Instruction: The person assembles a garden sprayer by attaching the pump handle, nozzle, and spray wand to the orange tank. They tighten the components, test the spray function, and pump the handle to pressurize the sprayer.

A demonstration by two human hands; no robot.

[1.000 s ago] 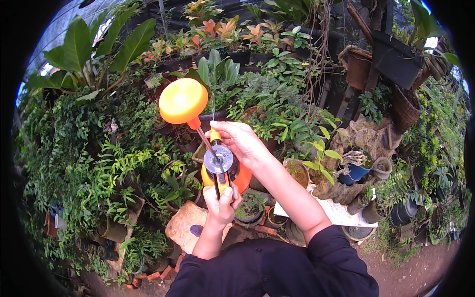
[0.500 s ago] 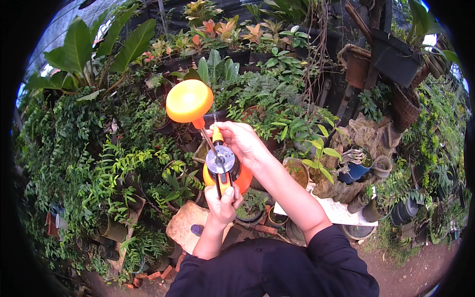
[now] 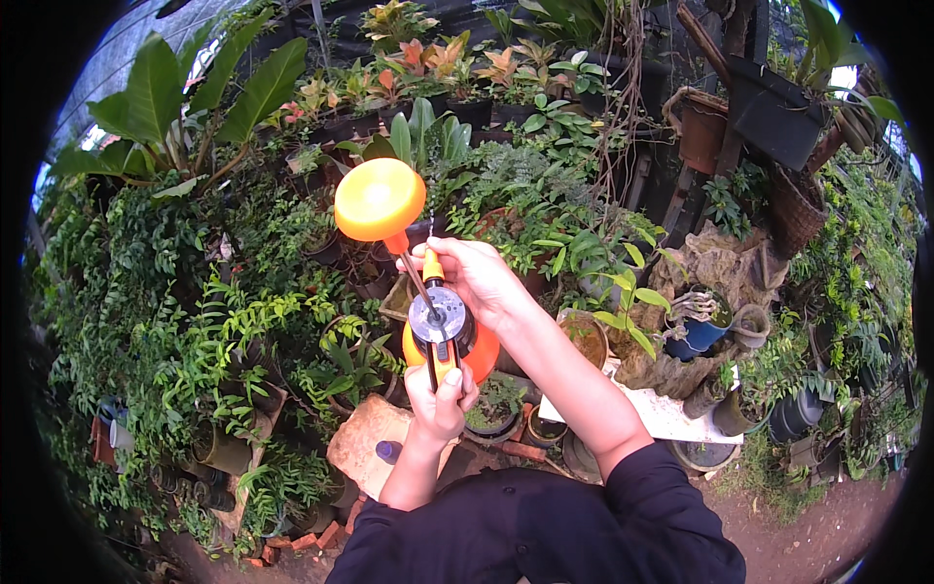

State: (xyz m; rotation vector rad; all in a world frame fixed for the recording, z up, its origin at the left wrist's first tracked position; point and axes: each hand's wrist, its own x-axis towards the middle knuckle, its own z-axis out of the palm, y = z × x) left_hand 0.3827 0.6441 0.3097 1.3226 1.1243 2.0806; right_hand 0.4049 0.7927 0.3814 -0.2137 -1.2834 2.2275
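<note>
The left hand [image 3: 445, 407] is closed around the orange and black handle [image 3: 445, 370] of a pump sprayer [image 3: 485, 355], and its thumb lies on the upper side of this handle. The right hand [image 3: 477, 277] has a narrow grip: its fingers pinch the yellow nozzle [image 3: 432, 265] at the front of the sprayer. Just beyond the tip of the nozzle there is a thin pale streak, which is too small for me to describe surely.

The sprayer is held in the air before the dark shirt [image 3: 516, 526] of the person, near the middle of the view. Its orange bottle shows below the grey round top [image 3: 436, 319]. From this top a metal rod [image 3: 413, 275] rises, tilted to the left, and it carries a big round orange knob [image 3: 380, 200].

Under the left forearm, a pale slab [image 3: 362, 438] is seen, with a small purple object [image 3: 387, 451] on it. To the right of the sprayer is a plant with bright green leaves [image 3: 632, 300], and farther to the right a blue pot [image 3: 699, 339] stands against a rough brown rock [image 3: 725, 258]. A white board [image 3: 671, 417] lies lower, partly behind the right forearm. Red bricks [image 3: 316, 539] are near the lower edge, on the left side.
</note>
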